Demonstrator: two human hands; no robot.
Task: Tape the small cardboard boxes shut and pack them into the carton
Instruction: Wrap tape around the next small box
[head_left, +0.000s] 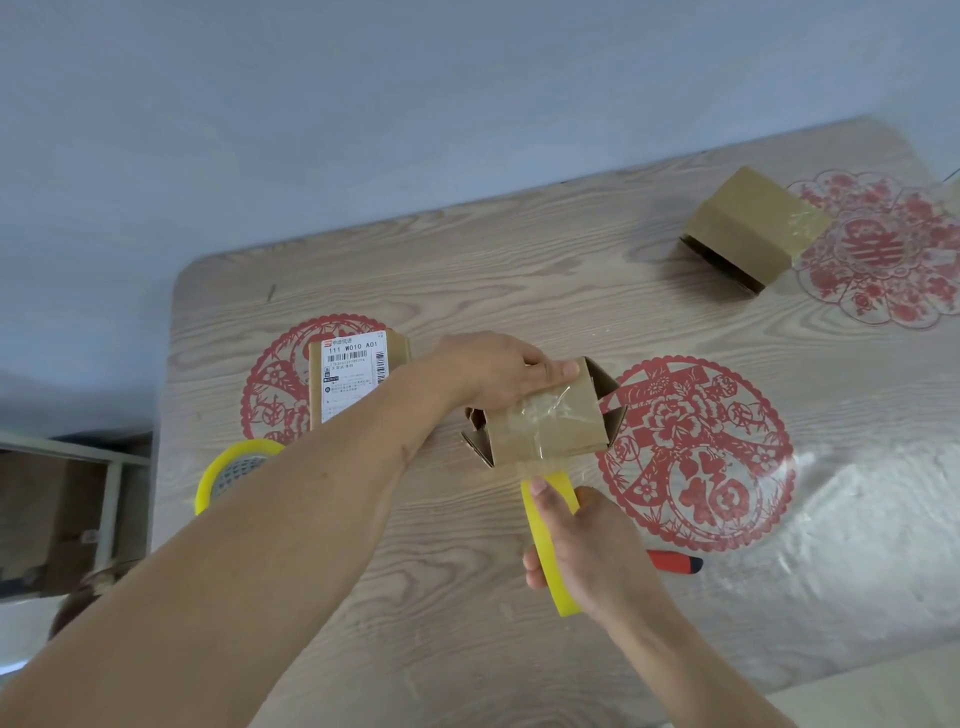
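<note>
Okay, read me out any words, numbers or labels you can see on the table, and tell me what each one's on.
"111 W010 A01": on the white shipping label stuck to the small box left of the left hand.
Barcodes and fine print on that label: too small to read.
"福": red paper-cut on the table, beside the right hand.
"囍": red paper-cut, far right.
Tape roll: no text visible.

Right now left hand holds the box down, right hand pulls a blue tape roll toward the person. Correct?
Not quite: the tape roll is yellow, not blue, as the head view shows. The rest stands: the left hand holds the box down while the right hand grips the roll.
</note>
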